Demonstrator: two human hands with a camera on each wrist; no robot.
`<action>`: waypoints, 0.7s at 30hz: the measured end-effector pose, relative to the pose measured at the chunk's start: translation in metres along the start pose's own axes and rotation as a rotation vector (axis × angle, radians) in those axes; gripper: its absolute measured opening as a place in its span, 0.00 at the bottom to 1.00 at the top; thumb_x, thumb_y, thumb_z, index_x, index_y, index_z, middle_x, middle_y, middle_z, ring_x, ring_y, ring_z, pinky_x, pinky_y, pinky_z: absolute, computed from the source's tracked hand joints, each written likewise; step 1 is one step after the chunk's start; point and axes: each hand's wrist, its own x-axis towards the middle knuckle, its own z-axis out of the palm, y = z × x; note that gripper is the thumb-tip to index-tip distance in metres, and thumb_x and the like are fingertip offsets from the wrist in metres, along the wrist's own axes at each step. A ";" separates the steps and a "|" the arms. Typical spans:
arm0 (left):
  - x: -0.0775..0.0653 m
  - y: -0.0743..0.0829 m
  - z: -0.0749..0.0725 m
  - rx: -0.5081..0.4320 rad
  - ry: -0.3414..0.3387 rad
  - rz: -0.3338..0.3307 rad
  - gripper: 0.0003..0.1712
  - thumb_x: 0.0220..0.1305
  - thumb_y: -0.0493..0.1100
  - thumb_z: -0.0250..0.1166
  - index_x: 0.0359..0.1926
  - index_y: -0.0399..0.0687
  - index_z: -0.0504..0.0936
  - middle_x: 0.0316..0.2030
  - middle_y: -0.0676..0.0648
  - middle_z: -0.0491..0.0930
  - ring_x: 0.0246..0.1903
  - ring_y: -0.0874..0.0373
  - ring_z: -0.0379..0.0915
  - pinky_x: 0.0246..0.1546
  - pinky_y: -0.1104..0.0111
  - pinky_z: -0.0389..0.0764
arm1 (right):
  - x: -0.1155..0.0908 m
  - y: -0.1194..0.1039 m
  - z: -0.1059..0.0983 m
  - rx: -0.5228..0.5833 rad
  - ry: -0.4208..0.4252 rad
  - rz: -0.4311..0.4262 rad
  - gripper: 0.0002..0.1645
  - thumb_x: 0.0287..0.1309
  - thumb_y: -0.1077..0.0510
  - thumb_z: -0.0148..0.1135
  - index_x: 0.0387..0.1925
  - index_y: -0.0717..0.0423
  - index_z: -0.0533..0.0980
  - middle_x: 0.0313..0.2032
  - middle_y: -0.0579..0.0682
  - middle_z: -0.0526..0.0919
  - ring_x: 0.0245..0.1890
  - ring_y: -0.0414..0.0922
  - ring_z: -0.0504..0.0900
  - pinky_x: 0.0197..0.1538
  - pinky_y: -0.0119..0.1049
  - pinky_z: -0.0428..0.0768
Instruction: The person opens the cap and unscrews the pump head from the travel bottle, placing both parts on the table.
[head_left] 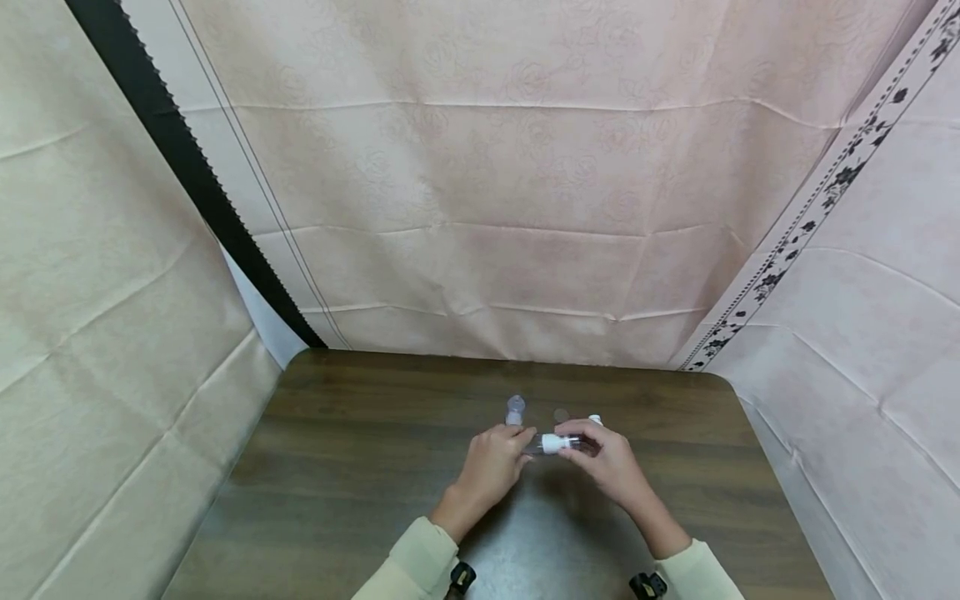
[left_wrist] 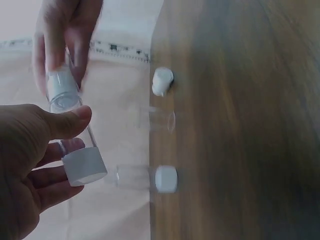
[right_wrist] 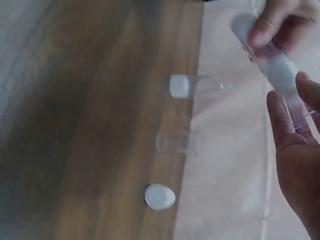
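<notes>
A clear bottle with a white base (left_wrist: pixel 85 166) and a white collar (head_left: pixel 555 443) is held sideways between both hands above the table. My left hand (head_left: pixel 491 467) grips its body near the base, thumb across the clear wall in the left wrist view. At the collar end, my right hand (head_left: pixel 611 467) holds a clear sleeve-like part between thumb and fingers, as the right wrist view shows. This part surrounds or meets the white collar (right_wrist: pixel 281 74).
Behind the hands, a second clear bottle (head_left: pixel 515 410) with a white base (left_wrist: pixel 166 179) stands on the wooden table (head_left: pixel 337 467). To its right are a clear cap (right_wrist: pixel 177 142) and a small white nozzle-like piece (right_wrist: pixel 160 196). Pale cloth (head_left: pixel 487 183) hangs around the table.
</notes>
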 end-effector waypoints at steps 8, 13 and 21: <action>-0.007 -0.018 -0.003 -0.075 0.055 -0.078 0.24 0.52 0.49 0.82 0.51 0.51 0.89 0.43 0.50 0.90 0.40 0.56 0.87 0.36 0.62 0.87 | 0.000 -0.004 -0.021 -0.013 0.073 -0.041 0.17 0.58 0.66 0.74 0.49 0.56 0.84 0.49 0.57 0.87 0.45 0.37 0.85 0.44 0.24 0.83; -0.011 -0.022 -0.004 -0.120 0.077 -0.104 0.25 0.51 0.47 0.82 0.52 0.48 0.89 0.43 0.48 0.90 0.41 0.55 0.88 0.38 0.61 0.88 | -0.001 -0.004 -0.024 -0.069 0.079 -0.066 0.18 0.57 0.68 0.74 0.50 0.58 0.83 0.49 0.58 0.86 0.46 0.39 0.85 0.46 0.22 0.83; -0.013 -0.027 -0.004 -0.171 0.104 -0.142 0.27 0.53 0.46 0.81 0.54 0.46 0.88 0.43 0.47 0.90 0.43 0.54 0.88 0.42 0.62 0.88 | 0.000 0.009 -0.016 -0.351 0.088 -0.107 0.21 0.52 0.69 0.77 0.48 0.53 0.83 0.46 0.49 0.85 0.40 0.43 0.87 0.42 0.33 0.87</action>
